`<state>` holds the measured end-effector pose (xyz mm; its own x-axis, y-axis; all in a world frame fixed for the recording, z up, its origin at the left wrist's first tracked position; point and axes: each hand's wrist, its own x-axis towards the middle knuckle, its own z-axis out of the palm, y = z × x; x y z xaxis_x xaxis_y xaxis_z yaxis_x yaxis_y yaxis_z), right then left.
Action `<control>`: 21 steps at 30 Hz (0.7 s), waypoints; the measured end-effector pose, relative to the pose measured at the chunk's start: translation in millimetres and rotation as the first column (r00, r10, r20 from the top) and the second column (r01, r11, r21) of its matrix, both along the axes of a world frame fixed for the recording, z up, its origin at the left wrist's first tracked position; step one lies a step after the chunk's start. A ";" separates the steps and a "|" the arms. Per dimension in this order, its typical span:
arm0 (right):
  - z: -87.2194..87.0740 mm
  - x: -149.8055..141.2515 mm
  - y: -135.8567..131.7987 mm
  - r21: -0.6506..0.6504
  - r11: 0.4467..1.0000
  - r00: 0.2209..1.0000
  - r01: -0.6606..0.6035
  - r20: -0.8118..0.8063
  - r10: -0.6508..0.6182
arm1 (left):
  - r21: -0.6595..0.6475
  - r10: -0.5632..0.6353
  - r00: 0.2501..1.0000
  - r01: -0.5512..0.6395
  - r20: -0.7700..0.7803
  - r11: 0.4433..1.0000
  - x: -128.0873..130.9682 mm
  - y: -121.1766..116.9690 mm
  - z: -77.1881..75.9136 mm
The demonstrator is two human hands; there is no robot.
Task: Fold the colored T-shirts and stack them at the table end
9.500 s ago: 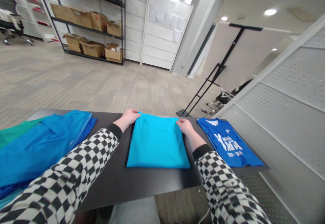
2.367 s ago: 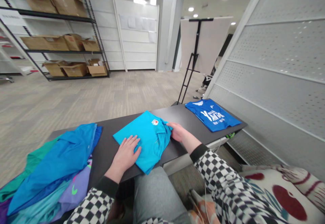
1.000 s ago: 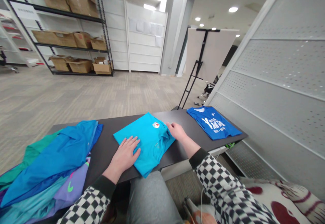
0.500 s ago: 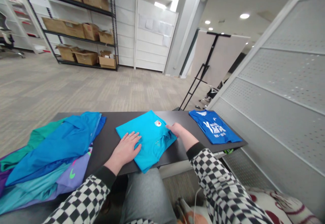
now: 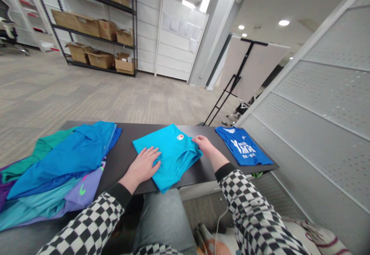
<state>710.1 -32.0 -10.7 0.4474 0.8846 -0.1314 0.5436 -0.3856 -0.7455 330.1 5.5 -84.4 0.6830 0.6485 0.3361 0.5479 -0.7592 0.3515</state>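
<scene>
A turquoise shirt [image 5: 166,143] with a small red-and-white badge lies folded on the dark table [image 5: 124,147], its neckline facing right and toward me. My left hand [image 5: 146,164] rests flat on the shirt's left side, fingers stretched out. At the upper right, by the collar and shoulder edge, my right hand [image 5: 204,145] pinches the fabric between thumb and fingers. A folded blue shirt [image 5: 241,147] with white lettering lies farther right, apart from both hands.
Loose clothes in blue, green, teal and purple form a pile [image 5: 66,162] on the table's left end. A grey perforated partition [image 5: 323,108] stands close on the right. Beyond the table are an easel stand [image 5: 228,93] and a shelf rack [image 5: 95,39] with cardboard boxes.
The bunched collar area has been drawn out flatter, so the neck opening shows plainly. My right hand has shifted slightly along the shirt's edge; the left hand stays in place on the fabric.
</scene>
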 end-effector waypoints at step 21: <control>0.1 7.4 -29.6 -0.288 0.957 0.749 -0.036 0.627 0.216 | 0.006 0.027 0.990 -0.028 0.139 1.000 -3.5 -3.6 9.0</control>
<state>717.5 -61.6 -10.5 0.3904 0.9180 -0.0693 0.9142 -0.3955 -0.0883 326.6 1.9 -75.4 0.6111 0.6634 0.4319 0.5149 -0.7475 0.4196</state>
